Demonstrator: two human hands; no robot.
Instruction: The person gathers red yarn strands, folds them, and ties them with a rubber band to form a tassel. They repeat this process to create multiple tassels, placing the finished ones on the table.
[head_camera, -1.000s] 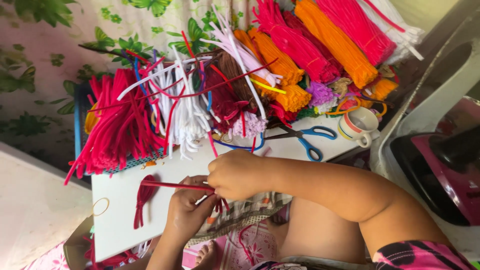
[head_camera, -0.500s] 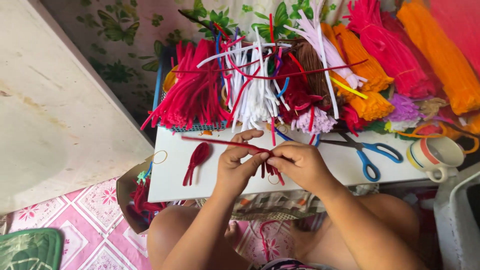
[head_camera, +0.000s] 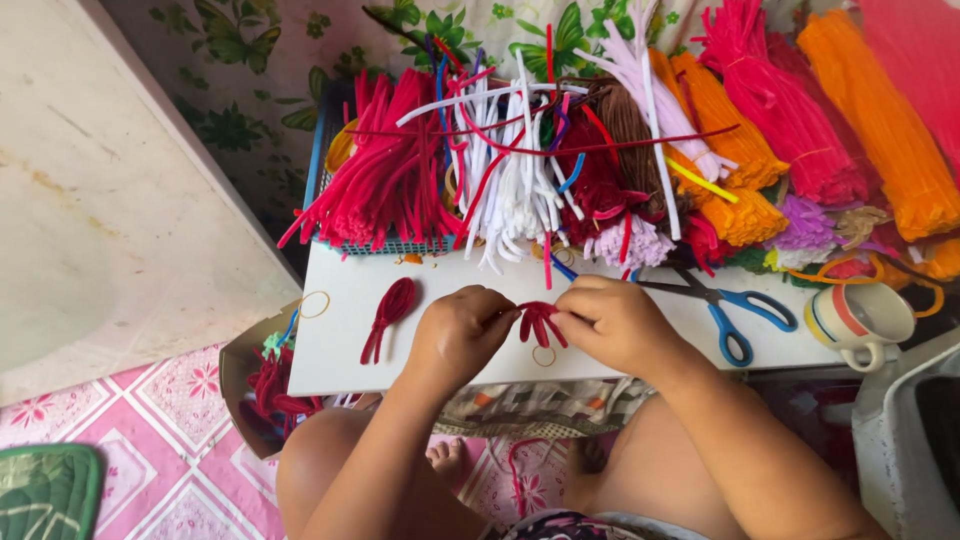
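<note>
My left hand (head_camera: 462, 328) and my right hand (head_camera: 610, 322) meet over a white board (head_camera: 340, 350) across my lap. Both pinch a small bundle of bent red pipe cleaner (head_camera: 538, 320) between fingertips. A finished red looped pipe cleaner piece (head_camera: 390, 312) lies on the board left of my left hand. A small rubber band (head_camera: 543, 356) lies under the bundle.
Beyond the board sits a blue basket (head_camera: 325, 140) piled with red and white pipe cleaners (head_camera: 470, 170), with orange and pink bundles (head_camera: 800, 130) to the right. Blue-handled scissors (head_camera: 730, 310) and a striped cup (head_camera: 860, 318) lie right. A cardboard box (head_camera: 245, 385) of scraps sits low on the left.
The long red pipe cleaner that stretched out to the left is now drawn into a small folded bundle between my fingers. The view has shifted slightly.
</note>
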